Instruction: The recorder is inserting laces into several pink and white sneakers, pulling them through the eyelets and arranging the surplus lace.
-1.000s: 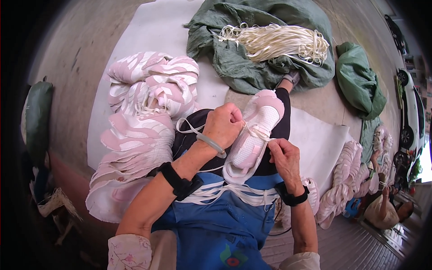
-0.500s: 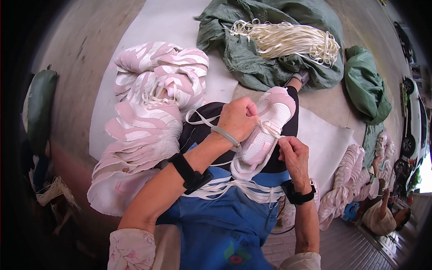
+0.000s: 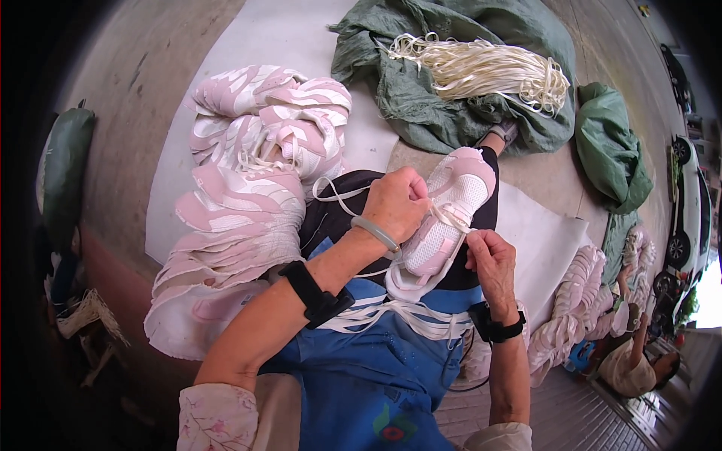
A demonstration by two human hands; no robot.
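Note:
A pink and white shoe upper (image 3: 468, 180) lies across my dark-trousered thigh, toe pointing away, with lacing over its tongue. On its left side my left hand (image 3: 397, 204) is closed, pinching a white shoelace (image 3: 340, 198) whose slack loops out to the left. The fingertips of my right hand (image 3: 492, 259) are pressed together on lace at the upper's right edge, near the eyelets; the exact grip is partly hidden. Across my blue apron (image 3: 361, 361) lies a bunch of loose white laces (image 3: 410, 314).
Stacked pink and white uppers (image 3: 241, 197) lie close on my left. Ahead, a green sack (image 3: 410, 113) bears a cream lace bundle (image 3: 481, 69). Another green sack (image 3: 611, 146) and more uppers (image 3: 568, 301) are at right. A person (image 3: 632, 367) sits at far right; a car (image 3: 686, 203) stands beyond.
My left hand stays beside the upper, with its fingers slightly shifted, and the lace loop at left has changed shape a little. My right hand holds nearly the same place.

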